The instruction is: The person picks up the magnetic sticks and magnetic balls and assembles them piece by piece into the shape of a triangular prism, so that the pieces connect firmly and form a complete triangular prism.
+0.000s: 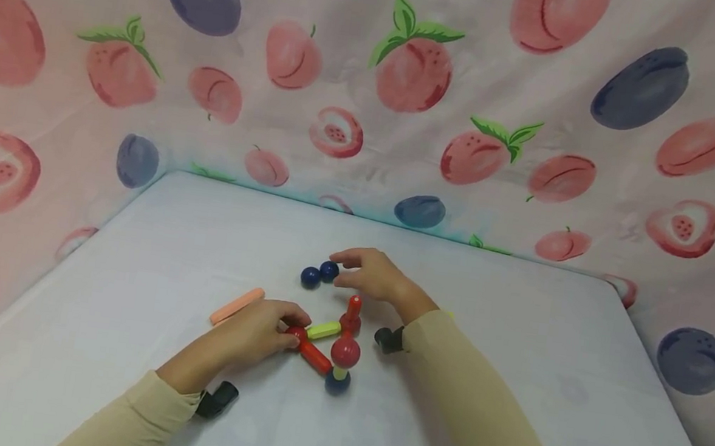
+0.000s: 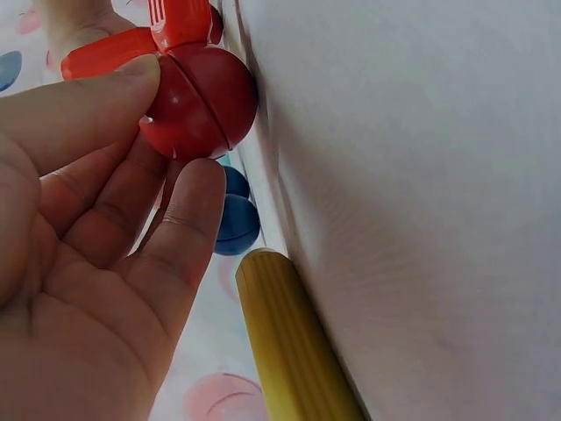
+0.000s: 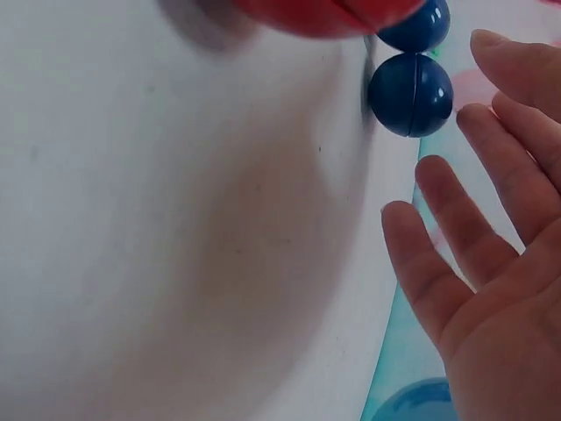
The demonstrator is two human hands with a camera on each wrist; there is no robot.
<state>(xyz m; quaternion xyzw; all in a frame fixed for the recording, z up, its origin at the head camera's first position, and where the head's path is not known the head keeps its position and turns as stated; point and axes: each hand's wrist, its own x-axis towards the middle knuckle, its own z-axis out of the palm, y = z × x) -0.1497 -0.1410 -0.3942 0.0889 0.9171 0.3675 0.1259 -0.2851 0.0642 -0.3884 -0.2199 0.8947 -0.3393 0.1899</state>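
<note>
My left hand [image 1: 259, 335] holds a red ball [image 2: 210, 101] between thumb and fingers. That ball is one corner of a joined ball-and-stick frame, with a red stick [image 1: 315, 358] and a yellow-green stick [image 1: 324, 330] running from it. The frame also has a larger-looking red ball [image 1: 345, 352], a dark blue ball [image 1: 337, 382] and a red stick [image 1: 355, 304] pointing up. Beyond it, my right hand [image 1: 372, 275] reaches toward two loose blue balls [image 3: 410, 95] lying side by side. Its fingers are spread and loosely bent, with nothing between them.
An orange stick [image 1: 237, 305] lies on the white table [image 1: 209, 234] just left of my left hand. Black wrist devices [image 1: 218, 399] show at both cuffs. A fruit-printed cloth [image 1: 365, 157] stands along the table's far edge. A bit of yellow [image 1: 451, 315] peeks out behind the right forearm.
</note>
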